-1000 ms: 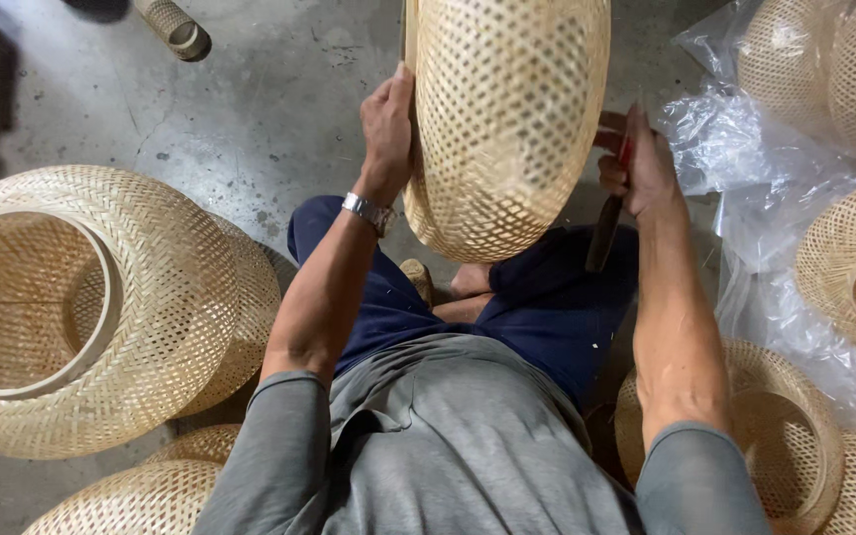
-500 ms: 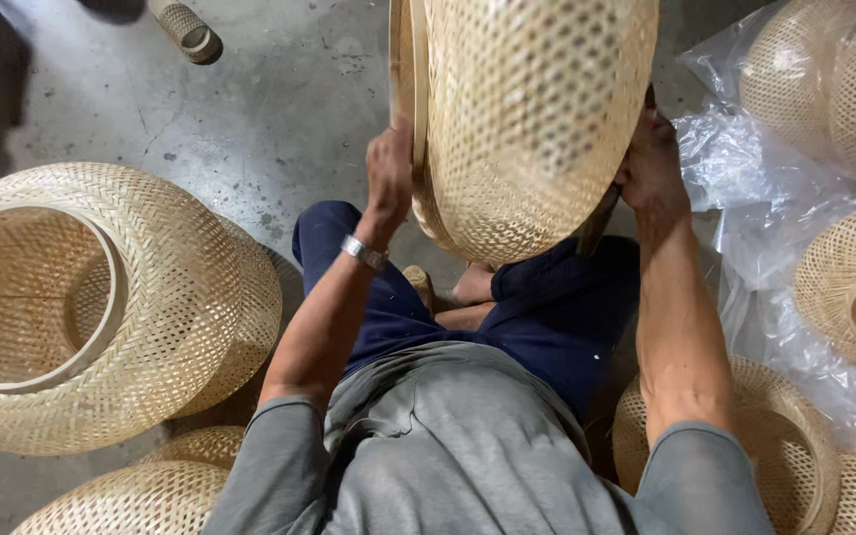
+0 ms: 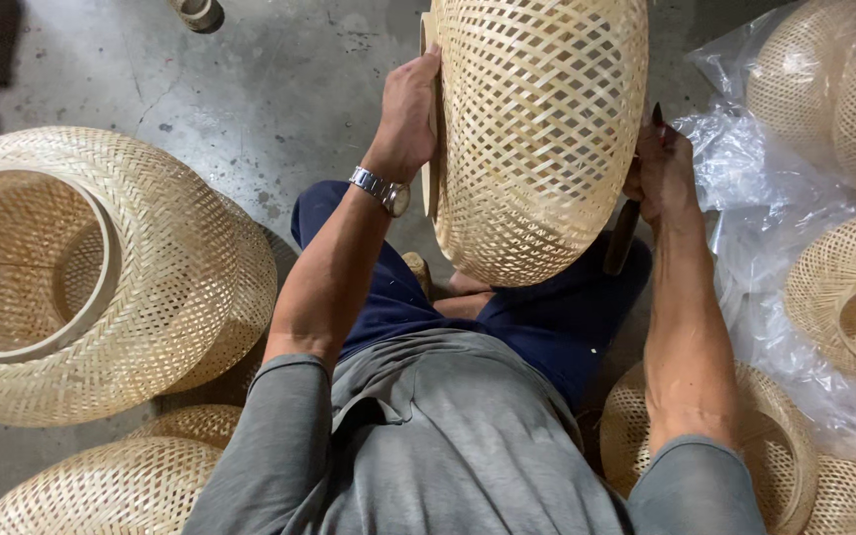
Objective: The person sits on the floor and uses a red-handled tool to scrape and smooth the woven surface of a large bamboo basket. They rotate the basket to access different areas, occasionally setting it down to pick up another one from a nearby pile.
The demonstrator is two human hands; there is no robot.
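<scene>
Woven shade on my lap, both hands on it

My left hand (image 3: 408, 109) is clamped on the wooden rim (image 3: 431, 149) of the shade (image 3: 542, 129), fingers curled over the edge, holding it upright above my knees. My right hand (image 3: 661, 173) is pressed against the far side, closed round a dark-handled tool (image 3: 624, 233) whose tip shows above my fingers. The weave looks whole and the rim is seated, so I judge the body done and only trimming or finishing at the edge left; I cannot see the spot the tool is working. A finished shade (image 3: 101, 277) lies on the floor (image 3: 250, 89) to my left, more on plastic sheet (image 3: 745, 198) to my right.
</scene>
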